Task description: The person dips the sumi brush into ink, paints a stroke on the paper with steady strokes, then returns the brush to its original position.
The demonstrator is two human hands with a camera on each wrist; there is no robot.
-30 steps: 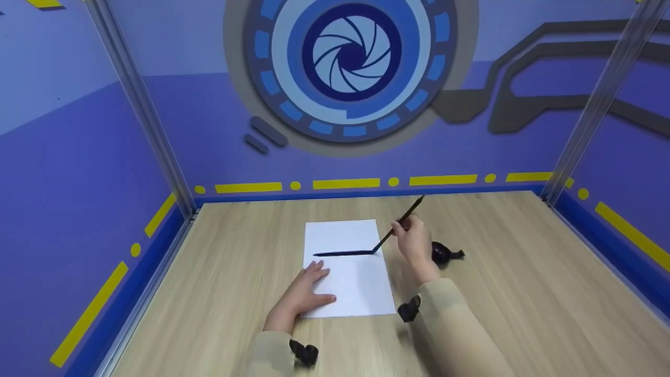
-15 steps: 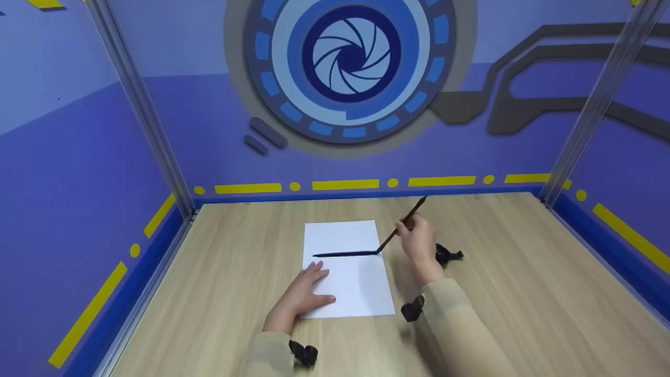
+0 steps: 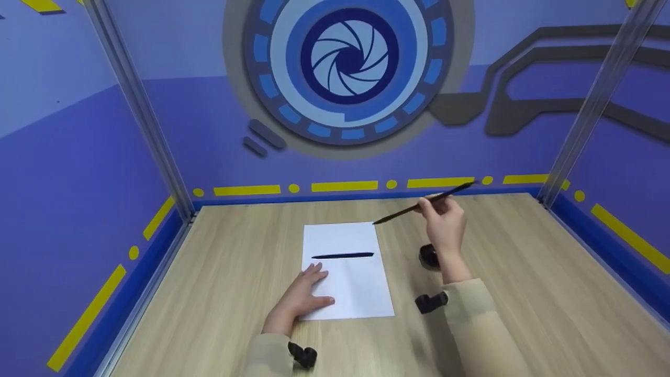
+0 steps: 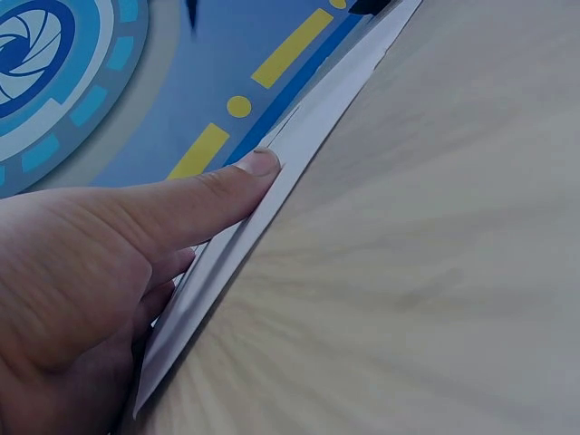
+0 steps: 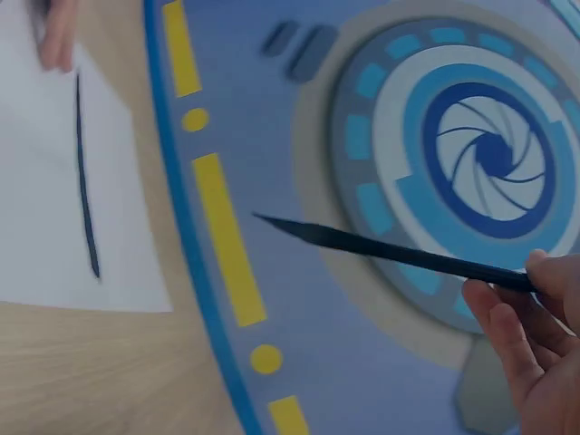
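Note:
A white sheet of paper lies on the wooden table, crossed by one thick black stroke. My left hand rests spread on the sheet's left part, below the stroke; its thumb presses on the paper in the left wrist view. Beyond the paper's upper right corner, my right hand pinches a dark ink brush by its handle. The brush is raised and tilted, its pointed black tip aimed left and off the paper. A small round black pot stands beside the right wrist, partly hidden by it.
Blue printed panels with metal corner posts enclose the table at the back and sides. A small black camera sits on each sleeve cuff, such as the right wrist camera.
The brush finished near the paper's right edge, then lifted off the stroke. My right hand moved up and right, tilting the brush flatter. My left hand stays put.

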